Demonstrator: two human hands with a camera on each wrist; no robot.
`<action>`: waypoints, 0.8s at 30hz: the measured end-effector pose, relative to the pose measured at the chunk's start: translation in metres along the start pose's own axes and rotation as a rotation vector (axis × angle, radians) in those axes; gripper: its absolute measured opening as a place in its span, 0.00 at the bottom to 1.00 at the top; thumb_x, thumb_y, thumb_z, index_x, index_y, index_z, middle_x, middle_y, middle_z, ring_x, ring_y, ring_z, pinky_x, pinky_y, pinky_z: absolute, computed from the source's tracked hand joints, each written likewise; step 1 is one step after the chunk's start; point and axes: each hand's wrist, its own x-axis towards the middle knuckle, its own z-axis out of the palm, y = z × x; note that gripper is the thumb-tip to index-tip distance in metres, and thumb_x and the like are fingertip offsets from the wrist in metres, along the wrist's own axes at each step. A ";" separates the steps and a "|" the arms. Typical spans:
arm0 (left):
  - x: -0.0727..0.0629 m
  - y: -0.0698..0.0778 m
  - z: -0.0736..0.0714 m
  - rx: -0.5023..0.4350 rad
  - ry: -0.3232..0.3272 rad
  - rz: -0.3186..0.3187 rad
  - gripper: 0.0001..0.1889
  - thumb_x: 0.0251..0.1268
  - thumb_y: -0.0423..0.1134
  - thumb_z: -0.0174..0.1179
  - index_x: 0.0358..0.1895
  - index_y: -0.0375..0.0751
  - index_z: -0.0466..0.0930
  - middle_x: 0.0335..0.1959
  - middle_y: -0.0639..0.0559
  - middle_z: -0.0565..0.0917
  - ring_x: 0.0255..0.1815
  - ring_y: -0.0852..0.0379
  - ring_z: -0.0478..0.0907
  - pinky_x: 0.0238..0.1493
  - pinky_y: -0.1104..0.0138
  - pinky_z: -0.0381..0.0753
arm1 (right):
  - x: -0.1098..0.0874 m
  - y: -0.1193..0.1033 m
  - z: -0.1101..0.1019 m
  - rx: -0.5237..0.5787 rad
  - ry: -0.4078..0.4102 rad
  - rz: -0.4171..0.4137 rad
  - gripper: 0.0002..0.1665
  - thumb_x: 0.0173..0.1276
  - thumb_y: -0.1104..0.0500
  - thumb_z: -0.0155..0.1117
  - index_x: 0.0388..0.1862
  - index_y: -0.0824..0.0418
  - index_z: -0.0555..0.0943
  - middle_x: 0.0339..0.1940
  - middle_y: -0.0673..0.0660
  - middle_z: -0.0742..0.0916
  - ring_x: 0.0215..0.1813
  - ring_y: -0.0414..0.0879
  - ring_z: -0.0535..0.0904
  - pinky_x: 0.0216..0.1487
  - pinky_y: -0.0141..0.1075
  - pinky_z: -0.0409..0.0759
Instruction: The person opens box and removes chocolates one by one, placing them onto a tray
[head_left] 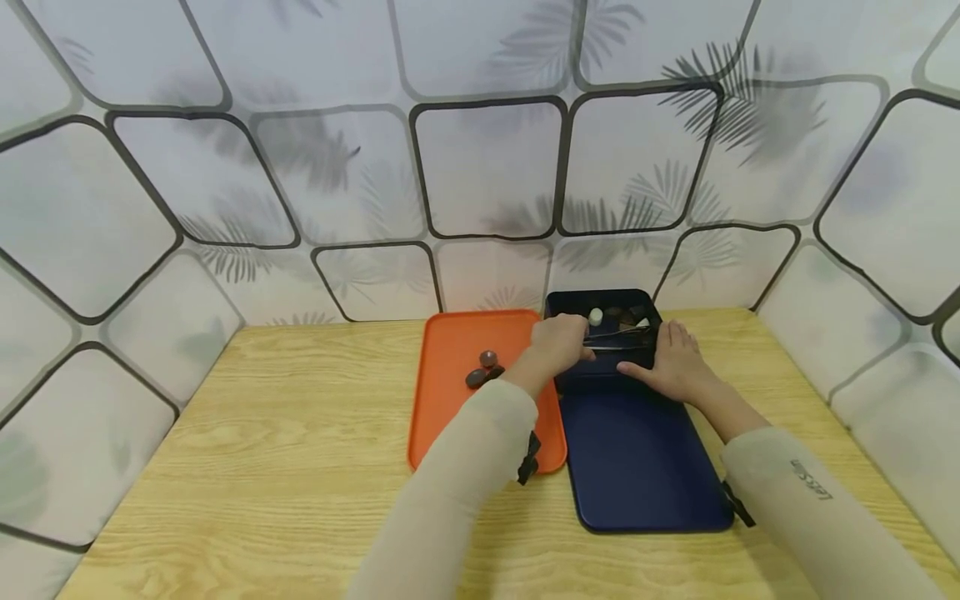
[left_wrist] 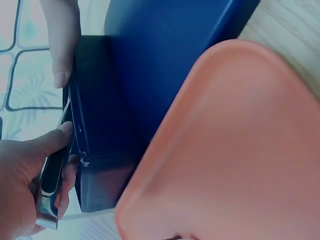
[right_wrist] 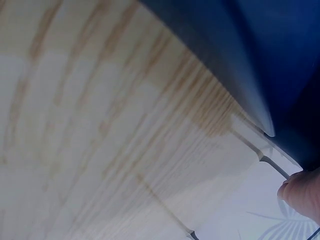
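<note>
My left hand (head_left: 558, 346) grips metal tongs (left_wrist: 54, 172) at the left side of a dark box (head_left: 600, 383). In the head view the two thin arms of the tongs reach over the box's opening. My right hand (head_left: 678, 367) rests at the box's right side, thumb stretched along the near rim and fingers extended. Inside the box lie dark rounded pieces (head_left: 628, 315) and a small white round piece (head_left: 596, 317); the tongs partly cover the contents. Whether the tips touch anything cannot be made out. The right wrist view catches only a finger (right_wrist: 302, 197).
An orange tray (head_left: 450, 417) left of the box carries dark, stone-like pieces (head_left: 477, 378), partly behind my left forearm. A blue tray (head_left: 637, 467) lies nearer than the box. Both stand on a wood-grain table (head_left: 300, 450), with patterned fabric (head_left: 487, 167) behind and at the sides.
</note>
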 end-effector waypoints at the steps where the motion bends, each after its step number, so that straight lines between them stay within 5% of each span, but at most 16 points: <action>1: 0.001 0.001 0.000 0.003 0.001 -0.001 0.13 0.52 0.57 0.67 0.35 0.55 0.82 0.34 0.63 0.84 0.31 0.63 0.79 0.31 0.65 0.77 | 0.001 0.000 0.001 0.000 0.000 -0.002 0.69 0.61 0.26 0.51 0.68 0.86 0.41 0.68 0.85 0.49 0.69 0.78 0.42 0.67 0.66 0.42; 11: -0.001 0.007 0.002 0.079 0.020 -0.013 0.10 0.59 0.55 0.62 0.33 0.55 0.84 0.34 0.61 0.85 0.27 0.63 0.80 0.28 0.66 0.78 | 0.004 0.000 0.005 0.006 -0.030 0.014 0.70 0.61 0.26 0.50 0.69 0.85 0.39 0.69 0.83 0.47 0.70 0.77 0.39 0.67 0.66 0.41; 24: 0.000 -0.019 0.009 -0.011 -0.002 -0.014 0.13 0.63 0.55 0.58 0.33 0.50 0.79 0.29 0.59 0.82 0.29 0.62 0.79 0.27 0.65 0.76 | 0.003 -0.001 0.001 0.009 -0.038 0.025 0.70 0.61 0.25 0.50 0.68 0.86 0.39 0.69 0.84 0.47 0.70 0.77 0.39 0.68 0.65 0.40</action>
